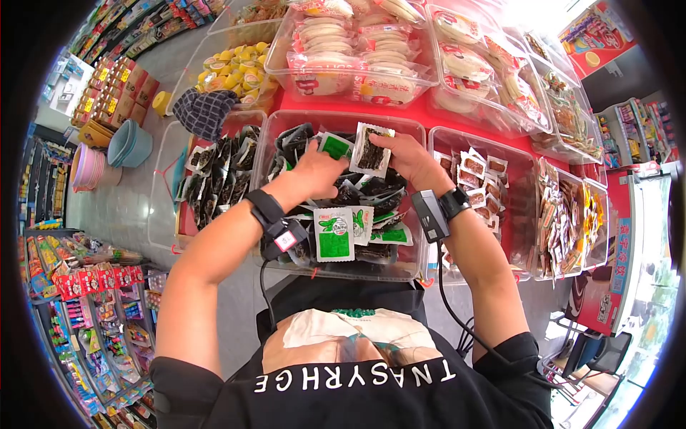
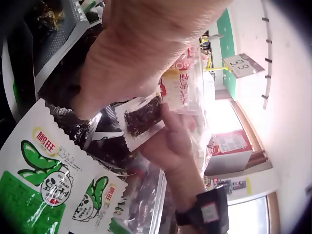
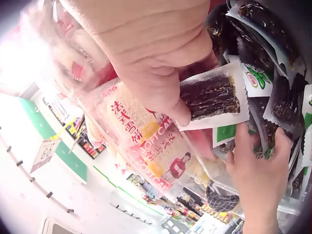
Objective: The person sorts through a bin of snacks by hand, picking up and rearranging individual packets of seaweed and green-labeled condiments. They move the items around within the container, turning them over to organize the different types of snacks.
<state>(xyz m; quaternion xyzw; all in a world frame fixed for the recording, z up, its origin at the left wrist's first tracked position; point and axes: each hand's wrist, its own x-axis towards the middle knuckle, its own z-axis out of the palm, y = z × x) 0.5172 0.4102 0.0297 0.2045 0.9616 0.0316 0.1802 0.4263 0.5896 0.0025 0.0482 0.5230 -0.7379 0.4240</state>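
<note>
Inside bin (image 1: 371,270), touching packets (image 1: 336,148) with spread, part-hidden left hand (image 1: 319,171); near right rim (image 1: 422,254), pinching one packet (image 1: 371,151) with right hand (image 1: 413,156).

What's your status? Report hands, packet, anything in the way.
Right hand pinches dark snack packet over bin. Left hand among loose packets. Bin crowded; nothing seen blocking held packet.

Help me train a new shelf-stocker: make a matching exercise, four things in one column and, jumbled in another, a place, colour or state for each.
1. Right hand
2. Left hand
3. Cloth item
4. Buckets

A. Pink and blue
B. Reaching among heaped packets
C. Dark and checked
D. Pinching one dark-filled packet

Pairs: 1-D; 2-B; 3-C; 4-A
</note>
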